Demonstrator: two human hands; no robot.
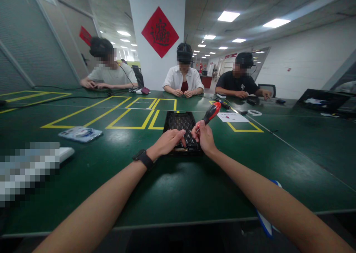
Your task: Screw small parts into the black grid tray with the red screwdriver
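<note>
A black tray-like case (180,116) with a gridded inside lies on the green table in front of me. My left hand (170,141), with a dark watch on its wrist, rests over the left near part of the case, its visible fingers apart and bent down into it. My right hand (204,136) is closed around a screwdriver (211,113) with a red and black handle. The screwdriver leans, handle up to the right, its thin shaft pointing down into the case near my left fingers. Its tip is too small to make out.
Yellow tape lines mark the green table (116,153). A plastic-wrapped packet (80,133) lies left, beyond a blurred-out white item (27,171). A printed sheet (232,117) and a white ring (254,112) lie right. Across the table sit three people (183,79) wearing headgear.
</note>
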